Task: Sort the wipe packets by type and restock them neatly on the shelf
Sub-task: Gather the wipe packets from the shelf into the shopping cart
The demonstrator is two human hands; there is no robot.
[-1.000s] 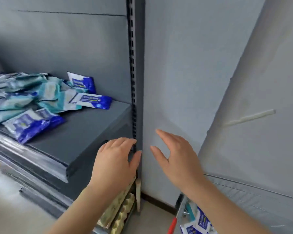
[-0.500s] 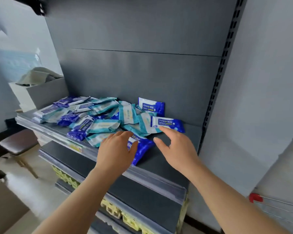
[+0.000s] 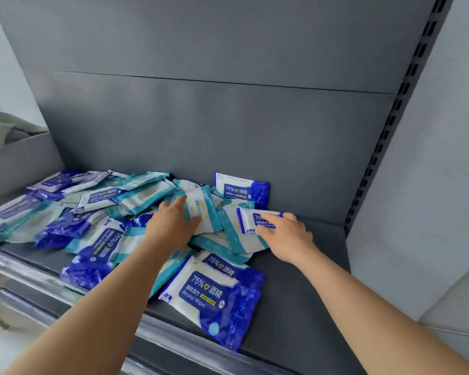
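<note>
Head view: we see wipe packets [image 3: 136, 197] heaped loose on grey shelf [image 3: 309, 293], blue and teal mixed. Our left hand [image 3: 171, 226] rests flat-fingered on teal packet [image 3: 201, 204]. Our right hand [image 3: 290, 236] touches small blue packet [image 3: 251, 220] beside it; we cannot tell if it grips.

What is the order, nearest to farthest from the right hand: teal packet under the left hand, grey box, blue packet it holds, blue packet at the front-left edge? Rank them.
1. Blue packet, held in the right hand.
2. Teal packet, centre, under the left hand.
3. Front-left blue packet, at the shelf edge.
4. Grey box, far left.
</note>
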